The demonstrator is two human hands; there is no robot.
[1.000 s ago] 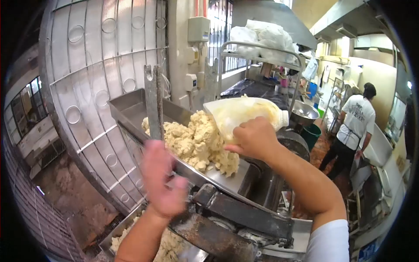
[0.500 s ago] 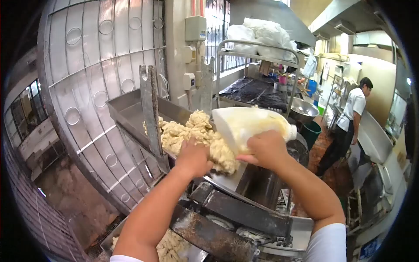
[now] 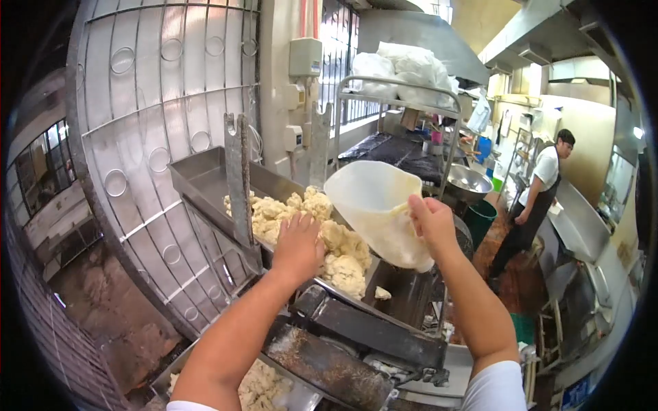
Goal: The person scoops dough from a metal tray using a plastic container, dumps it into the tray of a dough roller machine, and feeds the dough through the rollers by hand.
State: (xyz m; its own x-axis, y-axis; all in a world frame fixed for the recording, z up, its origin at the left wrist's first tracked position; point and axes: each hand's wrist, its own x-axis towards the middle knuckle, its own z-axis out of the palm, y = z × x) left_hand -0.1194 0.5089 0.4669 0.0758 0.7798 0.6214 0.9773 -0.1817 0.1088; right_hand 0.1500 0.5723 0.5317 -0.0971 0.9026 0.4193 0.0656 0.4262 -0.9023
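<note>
Lumpy pale dough (image 3: 346,270) lies heaped in a long metal trough (image 3: 200,170) in front of me. My left hand (image 3: 298,250) rests on the heap, palm down with its fingers spread, holding nothing. A whitish plastic scoop (image 3: 373,195), its mouth facing up and left, tilts over the right part of the trough. My right hand (image 3: 433,220) is closed on the scoop's right edge. One small dough piece (image 3: 382,293) lies apart from the heap on the trough floor.
Worn metal machinery (image 3: 336,359) sits below the trough, beside a lower tray of dough (image 3: 264,387). Two upright metal posts (image 3: 238,185) flank the trough's back. A rack (image 3: 401,103) holds white bags (image 3: 411,65). A co-worker (image 3: 541,192) stands at the right near a green bin (image 3: 481,220).
The scoop has turned so its mouth faces up, and my right hand has risen with it. My left hand lies flatter on the dough. The co-worker has turned slightly.
</note>
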